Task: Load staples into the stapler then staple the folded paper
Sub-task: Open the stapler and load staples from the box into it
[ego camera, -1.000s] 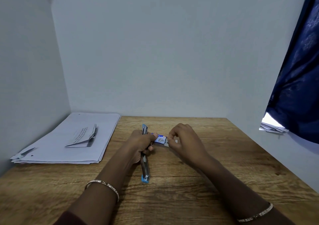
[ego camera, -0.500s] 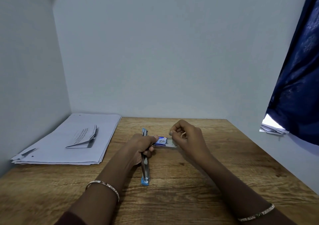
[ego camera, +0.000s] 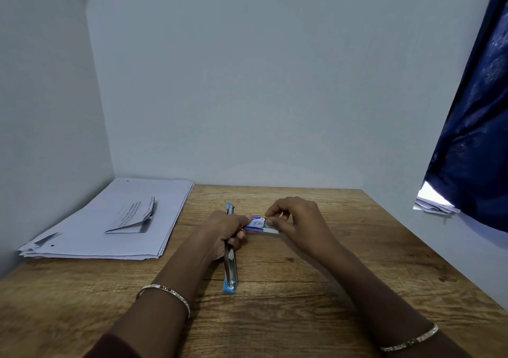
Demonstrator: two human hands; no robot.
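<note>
From where I stand, no word or number can be read anywhere. The folded paper (ego camera: 132, 214), lying on the stack (ego camera: 82, 239) at the left, carries several lines of dark print across its upper face, but they are too small and blurred to make out. The small blue-and-white box (ego camera: 257, 223) at the middle of the table has a printed label on top, with a pale picture panel and some light marks along its blue edge, and none of it resolves into letters.
</note>
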